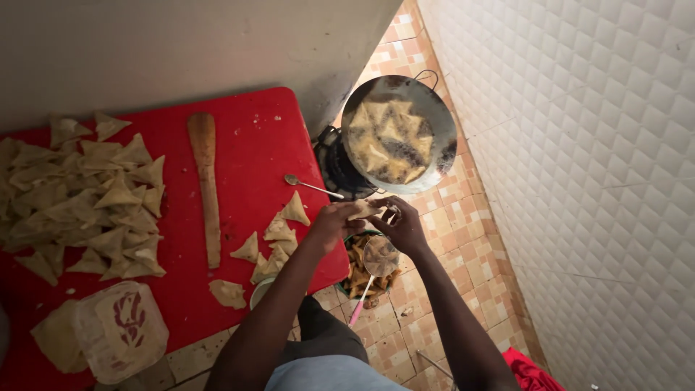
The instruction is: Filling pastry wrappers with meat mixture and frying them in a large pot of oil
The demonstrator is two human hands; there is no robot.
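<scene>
arms: both bare, reach forward from the bottom edge and lean in toward each other | left hand (331,223): fingers bent, fingertips pinched together | right hand (402,226): fingers curled, palm turned inward | hands: close together, fingertips almost meeting in the middle

The big heap of pale folded pastry triangles (79,203) on the red plastic table (253,137) runs off the left edge. The clear plastic tub (119,329) near it is cut by the bottom edge. The round wire skimmer (380,255) hides part of the bowl of fried pieces (362,279). The burner (337,170) sits mostly hidden under the steel frying pan (398,134).
</scene>
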